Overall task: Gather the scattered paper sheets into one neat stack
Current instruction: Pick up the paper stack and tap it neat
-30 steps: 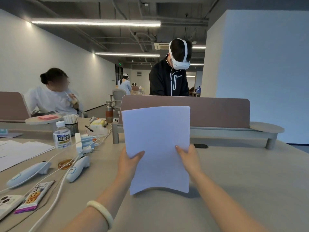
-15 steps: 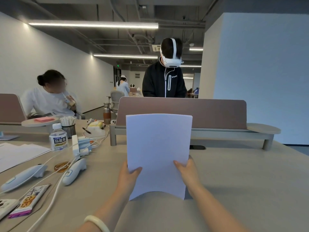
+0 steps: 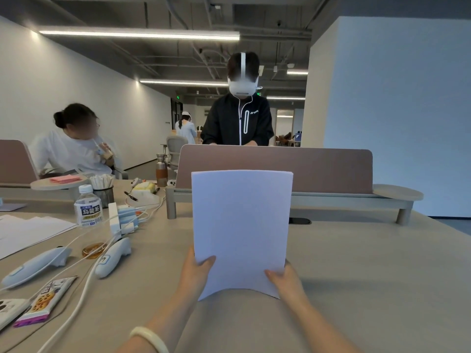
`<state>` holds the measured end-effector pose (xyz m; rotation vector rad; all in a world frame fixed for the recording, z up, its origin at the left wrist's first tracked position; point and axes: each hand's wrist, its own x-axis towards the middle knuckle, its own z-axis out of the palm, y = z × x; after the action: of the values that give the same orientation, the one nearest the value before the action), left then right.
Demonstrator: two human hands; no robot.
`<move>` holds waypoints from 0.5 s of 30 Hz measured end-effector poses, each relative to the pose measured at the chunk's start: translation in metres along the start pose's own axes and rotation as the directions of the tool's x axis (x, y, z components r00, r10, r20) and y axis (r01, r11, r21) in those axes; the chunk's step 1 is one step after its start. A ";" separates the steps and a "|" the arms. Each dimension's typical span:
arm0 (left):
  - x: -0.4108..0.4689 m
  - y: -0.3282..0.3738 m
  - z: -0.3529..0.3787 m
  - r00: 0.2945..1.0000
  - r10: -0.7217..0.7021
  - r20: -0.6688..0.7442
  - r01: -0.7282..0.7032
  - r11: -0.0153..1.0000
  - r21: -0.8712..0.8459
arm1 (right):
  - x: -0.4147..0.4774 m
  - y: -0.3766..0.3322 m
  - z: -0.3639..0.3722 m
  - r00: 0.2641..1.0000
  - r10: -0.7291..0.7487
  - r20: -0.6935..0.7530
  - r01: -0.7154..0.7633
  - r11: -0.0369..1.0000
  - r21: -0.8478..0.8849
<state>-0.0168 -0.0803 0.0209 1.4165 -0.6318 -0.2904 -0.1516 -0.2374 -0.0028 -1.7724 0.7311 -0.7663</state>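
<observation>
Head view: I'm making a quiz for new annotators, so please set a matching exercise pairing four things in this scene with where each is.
1 paper stack
2 tea bottle
3 pink notes
4 snack packet

A on the round shelf
B pinched upright by left hand and right hand
C flat on the table, near left
D standing beside the dark cup

Pairs: 1-B, 2-D, 3-A, 4-C.

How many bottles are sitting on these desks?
2. A clear plastic tea bottle stands left of the held paper sheets. A metal bottle stands farther back, by the left end of the divider. Others may be hidden behind clutter.
</observation>
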 end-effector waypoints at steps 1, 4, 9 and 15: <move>-0.001 0.004 0.000 1.000 0.000 0.007 0.001 1.000 -0.009 | 0.002 -0.004 -0.003 1.000 -0.001 -0.015 0.001 1.000 -0.026; 0.003 0.015 -0.003 1.000 -0.028 0.001 0.028 0.998 -0.057 | 0.016 -0.029 -0.022 0.998 -0.059 -0.003 0.057 0.984 -0.171; 0.026 0.031 -0.035 0.923 -0.087 -0.374 0.114 0.992 0.053 | 0.041 -0.096 -0.065 0.969 -0.177 0.173 0.244 0.796 -0.554; 0.033 0.034 -0.056 0.970 0.070 -0.234 -0.029 0.984 0.175 | 0.037 -0.152 -0.062 0.899 -0.116 0.423 0.436 0.344 -0.832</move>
<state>0.0355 -0.0469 0.0599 1.5683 -0.5014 -0.0239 -0.1588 -0.2567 0.1638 -3.0558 0.6854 -0.2227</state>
